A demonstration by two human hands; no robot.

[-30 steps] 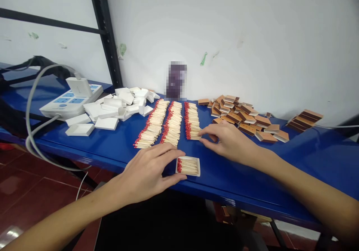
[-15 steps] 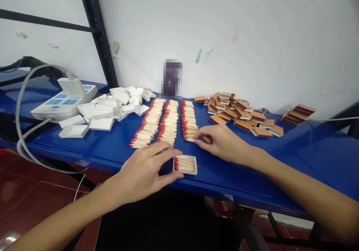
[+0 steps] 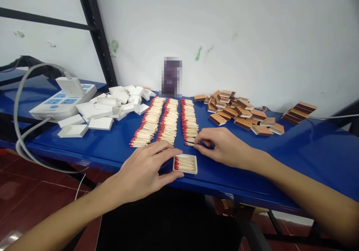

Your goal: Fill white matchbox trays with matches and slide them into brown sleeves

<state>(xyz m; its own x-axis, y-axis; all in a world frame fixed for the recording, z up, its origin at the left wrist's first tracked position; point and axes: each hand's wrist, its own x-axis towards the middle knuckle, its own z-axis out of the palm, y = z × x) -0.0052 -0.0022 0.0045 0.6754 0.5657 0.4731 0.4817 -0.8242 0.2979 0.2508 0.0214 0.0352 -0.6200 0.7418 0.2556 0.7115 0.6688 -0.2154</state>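
My left hand (image 3: 148, 167) grips a small white matchbox tray (image 3: 196, 165) at its left end, thumb on the near side and fingers on the far side. Red-headed matches (image 3: 185, 164) lie in the tray, heads to the left. My right hand (image 3: 221, 144) is closed in a pinch at the stick ends of matches (image 3: 190, 143) at the near end of the right-hand row. Three rows of matches run away from me: a left row (image 3: 148, 126), a middle row (image 3: 168, 122) and a right row (image 3: 189, 118), all with heads to the left.
White empty trays (image 3: 102, 109) are heaped at the left, by a power strip (image 3: 60, 101) with a looping cable. Brown matchbox sleeves (image 3: 235, 111) lie piled at the right, with a stack of sleeves (image 3: 299, 112) beyond. A pixelated dark object (image 3: 171, 77) stands against the wall.
My right hand has drawn a little toward me, and the matches at its fingertips have come slightly away from the right row. My left hand and the tray stay in place.
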